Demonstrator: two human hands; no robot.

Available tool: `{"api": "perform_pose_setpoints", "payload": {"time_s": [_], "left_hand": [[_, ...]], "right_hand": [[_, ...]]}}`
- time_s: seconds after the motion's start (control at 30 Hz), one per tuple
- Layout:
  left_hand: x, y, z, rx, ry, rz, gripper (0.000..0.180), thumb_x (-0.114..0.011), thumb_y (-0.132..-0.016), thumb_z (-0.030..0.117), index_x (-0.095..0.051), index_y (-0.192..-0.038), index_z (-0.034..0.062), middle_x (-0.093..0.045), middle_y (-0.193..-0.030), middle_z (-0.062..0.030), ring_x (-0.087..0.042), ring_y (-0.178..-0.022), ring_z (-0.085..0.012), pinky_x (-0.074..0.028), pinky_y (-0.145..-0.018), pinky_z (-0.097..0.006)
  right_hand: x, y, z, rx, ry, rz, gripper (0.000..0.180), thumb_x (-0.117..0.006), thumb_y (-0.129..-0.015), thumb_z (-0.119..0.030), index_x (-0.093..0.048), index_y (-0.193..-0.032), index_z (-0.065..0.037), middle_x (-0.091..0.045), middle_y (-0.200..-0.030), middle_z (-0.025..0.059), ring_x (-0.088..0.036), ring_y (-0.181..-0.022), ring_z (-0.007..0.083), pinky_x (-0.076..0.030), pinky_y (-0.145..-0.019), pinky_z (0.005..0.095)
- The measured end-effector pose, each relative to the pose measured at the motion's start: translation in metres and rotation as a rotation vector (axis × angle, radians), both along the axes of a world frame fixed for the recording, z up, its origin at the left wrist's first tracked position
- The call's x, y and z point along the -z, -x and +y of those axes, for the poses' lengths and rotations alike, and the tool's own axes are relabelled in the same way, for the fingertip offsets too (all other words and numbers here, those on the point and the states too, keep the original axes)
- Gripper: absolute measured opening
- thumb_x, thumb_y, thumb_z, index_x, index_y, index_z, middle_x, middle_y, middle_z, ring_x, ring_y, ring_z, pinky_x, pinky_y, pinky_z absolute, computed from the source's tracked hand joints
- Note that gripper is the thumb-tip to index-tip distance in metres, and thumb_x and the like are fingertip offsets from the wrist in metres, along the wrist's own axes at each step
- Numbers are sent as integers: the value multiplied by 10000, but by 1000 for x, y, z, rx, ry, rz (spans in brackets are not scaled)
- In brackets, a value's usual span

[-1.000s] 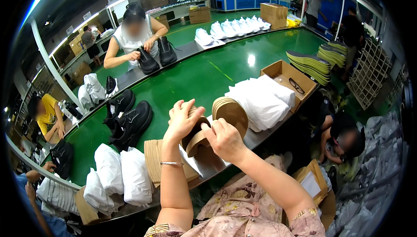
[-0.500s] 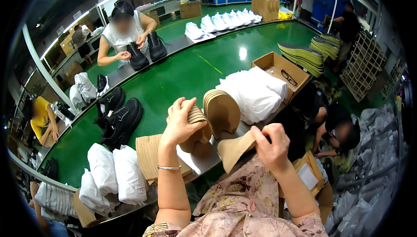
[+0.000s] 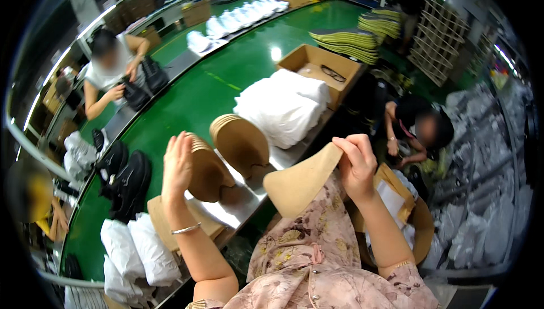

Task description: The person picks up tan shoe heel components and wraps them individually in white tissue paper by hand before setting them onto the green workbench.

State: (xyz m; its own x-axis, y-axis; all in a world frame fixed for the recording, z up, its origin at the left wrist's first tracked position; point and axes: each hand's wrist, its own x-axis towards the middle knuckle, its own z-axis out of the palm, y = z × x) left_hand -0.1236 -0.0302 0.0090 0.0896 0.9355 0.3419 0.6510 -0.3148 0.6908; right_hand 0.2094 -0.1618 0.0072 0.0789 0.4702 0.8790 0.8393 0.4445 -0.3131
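Observation:
My right hand pinches a curved tan cardboard shoe insert by its upper corner, holding it in the air over my lap. My left hand has its fingers stretched upward along the left side of a nested stack of inserts. Whether the palm touches that stack is hard to tell. A second nested stack stands just right of it, on the metal edge of the bench. Beneath my left wrist lies a pile of flat tan cardboard pieces.
White wrapped bundles and an open carton line the green bench ahead. Black shoes and white wrapped items sit at left. A co-worker handles black shoes across the bench; another person bends low at right.
My left fingers, curled over the left stack before, are now straight beside it. My right hand has lifted and turned the insert, showing its broad face. The whole view has shifted.

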Motion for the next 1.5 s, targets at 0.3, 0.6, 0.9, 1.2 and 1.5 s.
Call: {"api": "perform_pose_setpoints", "payload": {"time_s": [0.3, 0.6, 0.9, 1.2, 1.5], "left_hand": [[-38, -67, -37, -119, -389, 16, 407, -470, -954, 282, -522, -1183, -50, -529, -1219, -217, -502, -1130, -330, -389, -951, -364], [47, -192, -104, 586, 1342, -842, 376, -422, -974, 322, -579, -1063, -8, -629, -944, -56, -601, -813, -102, -494, -691, -241], [107, -220, -107, 496, 1449, -943, 455, -380, -976, 364, -520, -1153, -31, -615, -1069, -138, -631, -903, -221, -539, -756, -329], [154, -238, -100, 360, 1585, -909, 433, -383, -975, 335, -486, -1214, -11, -576, -1166, -145, -582, -1031, -254, -488, -873, -386], [171, -259, -96, 348, 1565, -857, 394, -409, -971, 298, -505, -1178, -23, -596, -1128, -147, -596, -1007, -235, -494, -868, -378]], "right_hand": [[19, -38, -24, -134, 94, 255, 220, -590, -772, -9, -582, -992, -20, -556, -921, 120, -573, -803, 233, -471, -710, 289], [61, -31, -33, -306, 134, 486, 222, -586, -797, -48, -572, -1014, -2, -565, -943, 122, -574, -870, 217, -470, -758, 292], [180, -92, -70, 143, 494, 812, 285, -607, -826, -51, -543, -1103, -37, -582, -1007, 103, -595, -889, 195, -501, -748, 299], [327, -186, -159, 1364, 1175, 1029, 775, -740, -682, -291, -363, -1288, 9, -402, -1308, 224, -356, -1230, 378, -345, -1008, 396], [380, -200, -177, 1065, 893, 1178, 386, -692, -678, -152, -549, -1019, -41, -607, -973, 165, -570, -956, 342, -469, -793, 412]]}}
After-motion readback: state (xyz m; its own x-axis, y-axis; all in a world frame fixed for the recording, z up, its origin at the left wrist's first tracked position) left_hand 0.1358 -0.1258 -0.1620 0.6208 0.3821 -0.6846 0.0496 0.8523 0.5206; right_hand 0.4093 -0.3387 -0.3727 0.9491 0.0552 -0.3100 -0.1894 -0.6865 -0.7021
